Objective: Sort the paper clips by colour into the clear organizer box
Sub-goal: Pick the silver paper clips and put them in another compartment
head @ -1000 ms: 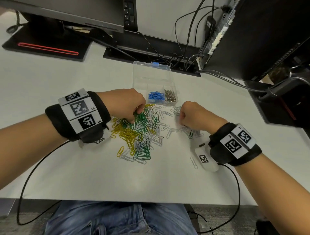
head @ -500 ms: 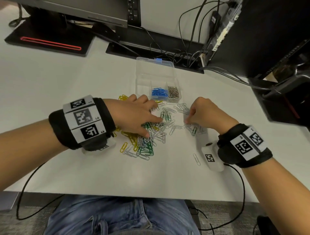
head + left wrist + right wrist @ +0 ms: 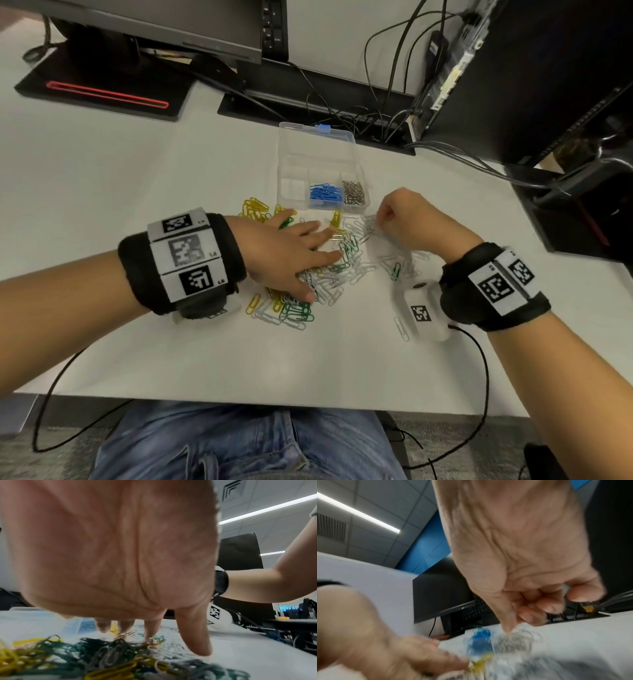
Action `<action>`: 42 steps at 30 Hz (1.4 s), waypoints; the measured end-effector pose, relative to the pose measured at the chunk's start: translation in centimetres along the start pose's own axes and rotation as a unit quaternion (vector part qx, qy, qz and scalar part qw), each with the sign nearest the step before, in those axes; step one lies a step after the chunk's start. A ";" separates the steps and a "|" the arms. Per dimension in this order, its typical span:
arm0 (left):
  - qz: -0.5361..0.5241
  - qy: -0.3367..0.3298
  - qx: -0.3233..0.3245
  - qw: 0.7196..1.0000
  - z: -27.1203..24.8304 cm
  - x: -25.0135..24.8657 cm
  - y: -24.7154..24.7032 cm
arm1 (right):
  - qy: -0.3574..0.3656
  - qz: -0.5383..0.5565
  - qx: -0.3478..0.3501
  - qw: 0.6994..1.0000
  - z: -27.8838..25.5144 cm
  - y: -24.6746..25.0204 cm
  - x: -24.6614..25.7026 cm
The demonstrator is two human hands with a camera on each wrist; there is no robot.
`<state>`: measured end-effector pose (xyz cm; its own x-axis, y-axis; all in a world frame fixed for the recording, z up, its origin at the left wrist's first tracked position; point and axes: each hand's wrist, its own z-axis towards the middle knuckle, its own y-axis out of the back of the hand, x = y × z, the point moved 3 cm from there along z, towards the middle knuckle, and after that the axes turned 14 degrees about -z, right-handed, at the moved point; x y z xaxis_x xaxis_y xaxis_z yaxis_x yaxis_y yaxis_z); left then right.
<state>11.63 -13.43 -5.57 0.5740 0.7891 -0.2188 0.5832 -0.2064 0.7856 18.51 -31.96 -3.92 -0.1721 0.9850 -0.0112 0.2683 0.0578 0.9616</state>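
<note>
A: Head view. Mixed paper clips, yellow, green and white, lie heaped mid-desk, just on the near side of the clear organizer box. The box sits toward the desk's far edge, lid open; its near row holds blue clips in the middle cell and silver clips in the right one. The left cell looks empty.

B: Hands?

A: Left hand lies flat on the heap, fingers spread and straight, gripping nothing. Right hand is curled, fingertips together over the white clips at the heap's right side. I cannot tell from here whether a clip is in the pinch.

B: Left wrist view?

A: The fingers point down, tips touching the clips. Long axes run every way; there is no common heading.

B: Handling?

A: My judgement: light, stiff wire, slick coating, loops that hook into neighbours. Pinch one across its flat faces near a rounded end and lift it free of the tangle.

B: Right wrist view?

A: Blurred. Thumb and fingers are pressed together above the silver clips. A pale sliver shows by the outer fingers, possibly a clip; unsure.
</note>
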 end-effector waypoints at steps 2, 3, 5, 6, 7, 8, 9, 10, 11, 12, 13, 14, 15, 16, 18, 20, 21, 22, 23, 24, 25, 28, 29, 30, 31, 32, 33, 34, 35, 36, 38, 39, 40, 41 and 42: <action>-0.009 -0.001 -0.008 1.000 -0.1 0.0 0.3 | 0.012 0.058 -0.059 0.996 0.8 1.8 0.3; -0.009 0.005 -0.013 1.000 -0.3 0.3 0.5 | 0.019 0.083 -0.076 0.993 1.2 2.5 0.6; -0.005 0.028 -0.015 0.999 -0.9 0.9 0.7 | 0.039 0.113 -0.093 0.988 2.1 3.6 1.2; -0.003 0.041 -0.011 0.999 -1.3 1.3 0.7 | 0.048 0.122 -0.099 0.986 2.5 3.7 1.4; -0.001 0.055 -0.003 0.999 -1.6 1.6 0.6 | 0.054 0.129 -0.107 0.984 2.8 3.7 1.5; 0.003 0.067 0.006 0.998 -2.0 1.9 0.4 | 0.059 0.134 -0.119 0.982 2.9 3.6 1.5; 0.005 0.078 0.014 0.997 -2.3 2.3 0.2 | 0.065 0.132 -0.136 0.980 2.7 3.5 1.7; 0.005 0.088 0.021 0.996 -2.5 2.7 0.1 | 0.078 0.129 -0.150 0.977 2.3 3.4 1.9; 0.002 0.094 0.023 0.995 -2.7 3.0 -0.1 | 0.103 0.125 -0.155 0.975 1.5 3.3 2.4; -0.002 0.097 0.023 0.995 -2.9 3.4 -0.1 | 0.137 0.120 -0.144 0.973 0.6 3.1 3.0; -0.004 0.098 0.019 0.995 -3.0 3.6 -0.1 | 0.175 0.111 -0.121 0.971 -0.5 2.7 3.8; -0.004 0.098 0.015 0.995 -3.0 3.8 -0.1 | 0.212 0.090 -0.089 0.969 -1.4 2.2 4.5; -0.002 0.098 0.012 0.995 -3.1 3.9 -0.1 | 0.243 0.053 -0.056 0.967 -2.3 1.4 5.0; 0.002 0.098 0.010 0.995 -3.1 4.0 0.0 | 0.268 0.009 -0.030 0.963 -2.8 0.5 5.3; 0.004 0.104 0.010 0.994 -3.4 4.3 0.0 | 0.284 -0.055 0.014 0.957 -3.5 -1.1 4.9; 0.003 0.114 0.005 0.993 -3.7 4.7 0.2 | 0.249 -0.068 0.042 0.965 -3.8 -1.8 3.7; 0.002 0.117 -0.001 0.993 -3.8 4.8 0.3 | 0.234 -0.063 0.040 0.969 -3.9 -1.7 3.2; 0.001 0.116 -0.013 0.993 -3.8 4.8 0.5 | 0.224 -0.056 0.028 0.973 -4.0 -1.5 2.9; -0.002 0.110 -0.032 0.993 -3.7 4.7 0.8 | 0.217 -0.045 0.006 0.975 -4.0 -1.1 2.8; -0.003 0.100 -0.058 0.993 -3.5 4.5 1.1 | 0.210 -0.033 -0.019 0.977 -3.9 -0.6 2.8; 0.000 0.086 -0.091 0.992 -3.3 4.1 1.5 | 0.204 -0.022 -0.044 0.978 -3.7 -0.2 3.0; 0.034 0.029 -0.224 0.974 -2.7 2.8 3.2 | 0.184 -0.017 -0.066 0.981 -2.7 0.1 3.4; 0.038 0.014 -0.253 0.967 -2.5 2.4 3.7 | 0.174 -0.024 -0.063 0.982 -2.4 0.0 3.4; 0.040 0.004 -0.273 0.961 -2.2 2.2 4.2 | 0.162 -0.031 -0.060 0.985 -2.1 -0.2 3.4; 0.041 -0.002 -0.287 0.957 -1.8 2.2 4.6 | 0.151 -0.035 -0.058 0.986 -1.9 -0.3 3.4; 0.042 -0.006 -0.295 0.955 -1.4 2.3 5.0 | 0.146 -0.039 -0.057 0.987 -1.8 -0.4 3.4; 0.041 -0.011 -0.293 0.955 -0.9 2.5 5.2 | 0.146 -0.046 -0.054 0.987 -1.7 -0.5 3.4; 0.039 -0.017 -0.283 0.958 -0.4 2.6 5.3 | 0.150 -0.051 -0.048 0.986 -1.6 -0.6 3.5; 0.033 -0.022 -0.266 0.963 0.2 2.8 5.2 | 0.153 -0.053 -0.040 0.986 -1.6 -0.8 3.6; 0.023 -0.024 -0.247 0.969 0.8 2.9 5.1 | 0.154 -0.050 -0.031 0.986 -1.7 -0.9 3.6; -0.014 -0.020 -0.215 0.976 1.5 3.1 4.8 | 0.156 -0.050 -0.018 0.986 -1.6 -1.1 3.7; -0.032 -0.019 -0.206 0.978 1.8 3.2 4.6 | 0.158 -0.056 -0.012 0.986 -1.5 -1.3 3.7; -0.047 -0.022 -0.203 0.978 1.9 3.3 4.6 | 0.159 -0.066 -0.005 0.985 -1.4 -1.5 3.8; -0.057 -0.025 -0.204 0.977 2.1 3.3 4.5 | 0.161 -0.075 0.003 0.984 -1.3 -1.6 3.8; -0.064 -0.028 -0.205 0.976 2.2 3.4 4.5 | 0.162 -0.082 0.014 0.983 -1.3 -1.7 3.8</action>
<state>17.47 -12.94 -4.04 0.5487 0.7577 -0.3532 0.3799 0.1504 0.9127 16.14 -28.56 -5.23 -0.5064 0.8592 -0.0730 0.2363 0.2197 0.9465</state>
